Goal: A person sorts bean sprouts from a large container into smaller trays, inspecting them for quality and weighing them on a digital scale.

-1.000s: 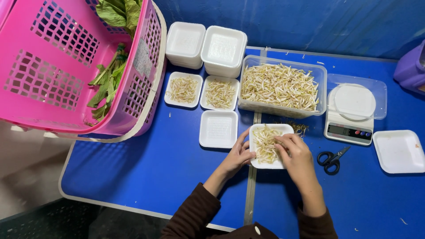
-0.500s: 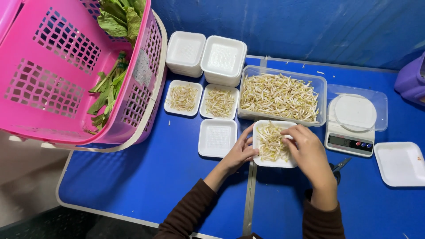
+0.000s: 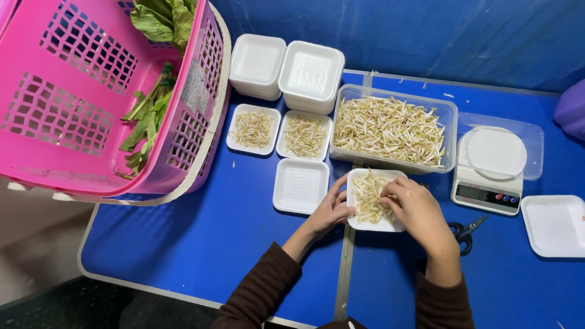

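Centrally, a white foam tray of bean sprouts (image 3: 370, 201) sits on the blue tabletop (image 3: 201, 244), just below the clear tub of sprouts (image 3: 393, 128). Right hand (image 3: 417, 210) rests on the tray's heap, fingers curled and pinching sprouts. Left hand (image 3: 329, 210) touches the tray's left edge, fingers loosely spread. An empty tray (image 3: 300, 186) lies just left; a scale (image 3: 490, 173) and scissors (image 3: 464, 231) lie right. A pink basket (image 3: 73, 116) overhangs the far left.

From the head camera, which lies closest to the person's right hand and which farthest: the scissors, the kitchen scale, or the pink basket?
From the right hand:
1. Scissors, just to its right on the blue table.
2. Kitchen scale, farther right and toward the table's back.
3. Pink basket, far off at the table's left end.
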